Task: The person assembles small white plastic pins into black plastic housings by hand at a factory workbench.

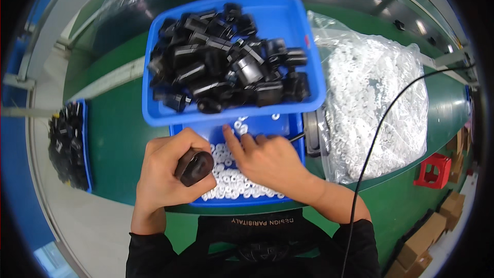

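My left hand (172,167) is closed round a black cylindrical plastic part (195,168), its rounded end turned up toward me. My right hand (270,162) reaches over a blue tray (206,128) of small white plastic rings (234,181). Its index finger is stretched out, the other fingers are slightly bent and apart, and I see nothing held in it. Their undersides are hidden. Beyond both hands, a blue bin (234,116) overlaps the tray's far part and holds many glossy black parts (206,67) like the one in my left hand.
A clear plastic bag (375,103) full of white rings lies at the right, crossed by a black cable (378,128). Between bag and tray stands a dark grey device (314,134). Another blue bin (85,144) of black parts is at the left. A red stool (434,171) and cardboard boxes (427,234) are lower right.
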### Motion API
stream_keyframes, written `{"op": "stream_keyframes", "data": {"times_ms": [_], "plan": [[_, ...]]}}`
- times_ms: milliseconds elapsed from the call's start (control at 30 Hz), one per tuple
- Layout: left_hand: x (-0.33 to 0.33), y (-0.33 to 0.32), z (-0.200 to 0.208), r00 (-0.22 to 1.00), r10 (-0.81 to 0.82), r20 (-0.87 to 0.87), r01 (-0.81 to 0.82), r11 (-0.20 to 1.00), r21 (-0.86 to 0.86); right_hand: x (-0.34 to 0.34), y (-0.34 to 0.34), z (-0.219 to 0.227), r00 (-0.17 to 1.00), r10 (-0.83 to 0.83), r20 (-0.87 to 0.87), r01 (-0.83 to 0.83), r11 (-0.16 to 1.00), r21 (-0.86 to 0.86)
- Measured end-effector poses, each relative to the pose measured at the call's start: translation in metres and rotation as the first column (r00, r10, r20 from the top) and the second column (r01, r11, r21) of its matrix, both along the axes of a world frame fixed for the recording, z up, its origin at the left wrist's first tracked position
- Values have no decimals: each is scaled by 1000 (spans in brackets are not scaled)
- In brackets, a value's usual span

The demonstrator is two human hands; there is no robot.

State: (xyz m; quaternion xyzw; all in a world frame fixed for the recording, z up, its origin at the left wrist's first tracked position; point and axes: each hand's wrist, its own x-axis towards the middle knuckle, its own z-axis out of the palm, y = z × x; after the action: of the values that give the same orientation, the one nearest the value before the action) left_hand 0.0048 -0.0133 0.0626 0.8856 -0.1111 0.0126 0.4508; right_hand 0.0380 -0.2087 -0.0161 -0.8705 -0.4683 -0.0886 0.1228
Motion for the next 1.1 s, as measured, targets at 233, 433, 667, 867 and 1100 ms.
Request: {"op": "stream_keyframes", "data": {"times_ms": [233,433,667,867,1100], "plan": [[113,-46,56,941,-224,254,152,949,275,-5,-2,-20,998,-6,-58,17,982,189],[268,-116,39,973,-227,47,157,793,589,-8,-5,-24,995,46,-84,-18,949,314],[378,-170,-27,982,-182,49,76,620,781,-12,2,-25,958,143,-249,-63,951,302],[413,-183,-70,947,-246,-206,310,541,782,-10,7,-24,954,114,-277,-52,974,220],[391,-186,-62,976,-213,-54,164,540,825,-11,10,-35,993,93,-72,-57,915,399]]}}
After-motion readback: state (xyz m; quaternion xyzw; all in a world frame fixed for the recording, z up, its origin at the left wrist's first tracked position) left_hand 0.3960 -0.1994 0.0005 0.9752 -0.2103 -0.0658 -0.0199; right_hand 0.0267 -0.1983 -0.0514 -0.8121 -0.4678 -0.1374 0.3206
